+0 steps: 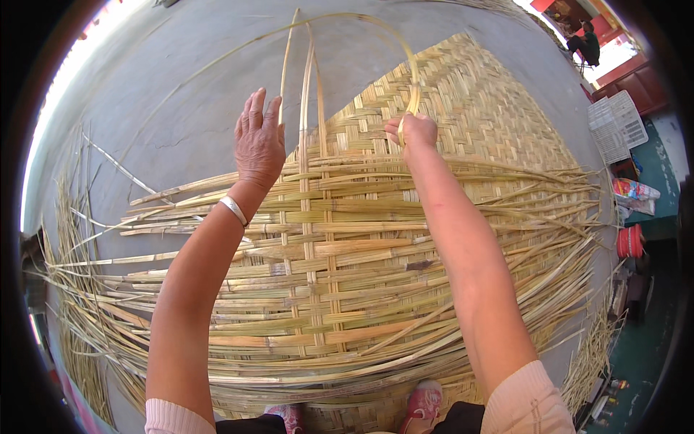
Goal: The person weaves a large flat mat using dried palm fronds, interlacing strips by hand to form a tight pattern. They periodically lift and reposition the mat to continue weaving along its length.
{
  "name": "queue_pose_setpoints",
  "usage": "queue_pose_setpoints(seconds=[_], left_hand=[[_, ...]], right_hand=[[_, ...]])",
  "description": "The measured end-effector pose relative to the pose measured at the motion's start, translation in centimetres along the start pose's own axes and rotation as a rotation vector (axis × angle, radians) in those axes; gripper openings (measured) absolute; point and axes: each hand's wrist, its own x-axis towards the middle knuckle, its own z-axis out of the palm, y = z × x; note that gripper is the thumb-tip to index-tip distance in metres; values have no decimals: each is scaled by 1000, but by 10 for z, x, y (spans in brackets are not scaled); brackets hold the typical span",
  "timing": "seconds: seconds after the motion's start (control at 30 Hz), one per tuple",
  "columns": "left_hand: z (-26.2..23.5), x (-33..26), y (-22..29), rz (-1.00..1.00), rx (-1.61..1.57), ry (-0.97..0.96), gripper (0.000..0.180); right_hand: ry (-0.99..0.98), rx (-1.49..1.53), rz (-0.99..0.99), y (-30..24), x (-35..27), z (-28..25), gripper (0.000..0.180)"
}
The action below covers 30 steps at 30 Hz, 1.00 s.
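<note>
Weaving flat, pale reed strips into a mat (463, 108).
Left hand (259, 141) flat, fingers spread on upright strips (309, 108); right hand (410, 134) clamped on arching strip (405, 43).

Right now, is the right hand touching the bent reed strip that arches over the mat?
Touching. The head view shows the right hand closed in a fist around the bent reed strip, which comes straight out of its grip.

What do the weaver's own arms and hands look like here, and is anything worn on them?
Both forearms are bare, with pale pink sleeves pushed up near the elbows at the lower edge. The left hand has a plain silver-coloured bangle at the wrist. The right hand shows no jewellery or glove. No rings can be made out.
</note>
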Motion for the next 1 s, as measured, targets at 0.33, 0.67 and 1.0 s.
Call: queue_pose_setpoints(seconds=[0.33,0.67,1.0], left_hand=[[57,24,-43,-1180,-1137,-649,38],[36,67,-39,-1085,-1633,-649,32],[42,72,-32,-913,-1752,-963,40]], right_hand=[[-244,-378,81,25,-17,68,45],[-387,-356,114,27,-11,96,58],[-772,-220,109,10,-4,72,46]])
